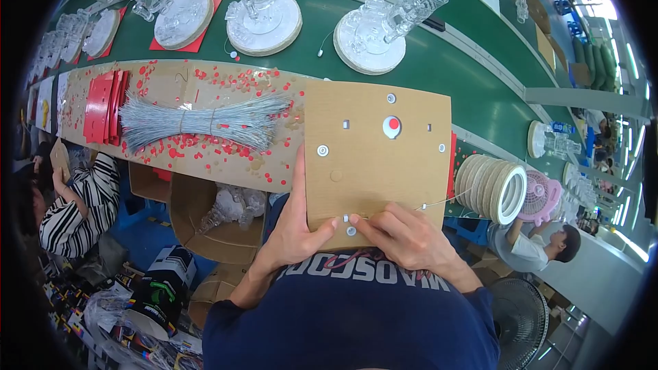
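A brown cardboard panel (377,181) with small round and square holes stands tilted before my chest. My left hand (291,229) grips its left edge, fingers behind and thumb on the front near the lower edge. Closed in a pinch, my right hand (408,236) holds a thin wire (447,201) against the panel's lower part, beside a small slot. The wire's free end sticks out to the right. Through the large hole a white disc with a red centre (394,124) shows. A tied bundle of silvery wires (205,122) lies left of the panel.
Folded red sheets (103,109) and scattered red bits lie on the cardboard-covered table (274,164). White round bases with clear plastic parts (370,44) line the green conveyor (473,82). White rings (490,188) and a pink fan (540,195) are at right. People sit on both sides.
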Demonstrator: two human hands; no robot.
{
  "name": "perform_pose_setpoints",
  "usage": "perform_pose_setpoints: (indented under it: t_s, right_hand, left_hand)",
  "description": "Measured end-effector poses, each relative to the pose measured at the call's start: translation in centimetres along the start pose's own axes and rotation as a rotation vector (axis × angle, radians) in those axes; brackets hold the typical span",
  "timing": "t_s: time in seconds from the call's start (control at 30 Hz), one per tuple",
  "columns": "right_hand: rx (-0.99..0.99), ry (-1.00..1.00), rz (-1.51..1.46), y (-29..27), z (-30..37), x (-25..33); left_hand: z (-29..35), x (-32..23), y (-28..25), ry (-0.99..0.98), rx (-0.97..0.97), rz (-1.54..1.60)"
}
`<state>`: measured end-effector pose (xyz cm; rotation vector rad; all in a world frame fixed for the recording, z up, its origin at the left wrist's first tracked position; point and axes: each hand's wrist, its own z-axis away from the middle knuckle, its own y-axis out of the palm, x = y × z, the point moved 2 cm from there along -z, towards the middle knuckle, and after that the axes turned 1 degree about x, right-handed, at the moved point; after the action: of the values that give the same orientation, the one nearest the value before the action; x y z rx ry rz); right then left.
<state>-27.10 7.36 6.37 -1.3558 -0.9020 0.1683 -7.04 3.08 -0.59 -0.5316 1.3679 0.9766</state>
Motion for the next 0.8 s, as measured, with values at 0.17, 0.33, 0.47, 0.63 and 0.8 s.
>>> perform_pose_setpoints:
  t_s: [0.17,0.33,0.47,0.63,0.8]
  right_hand:
    - [-0.094,-0.008,-0.020,0.1,0.1,-0.3]
    - [-0.110,-0.034,-0.001,-0.4,0.1,-0.5]
    - [-0.082,-0.052,-0.032,0.2,-0.2,-0.4]
    - [-0.132,-0.091,-0.030,0.7,-0.6,-0.3]
    - [-0.223,-0.102,-0.029,1.1,0.0,-0.9]
  left_hand:
    - [0.0,0.1,-0.1,0.023,-0.005,-0.052]
    - [0.3,-0.1,0.1,-0.007,-0.031,0.018]
    - [0.5,0.4,-0.4,-0.012,0.029,0.005]
    - [1.4,1.8,-0.4,0.020,0.086,0.023]
    - [0.9,1.4,-0.1,0.034,0.083,0.059]
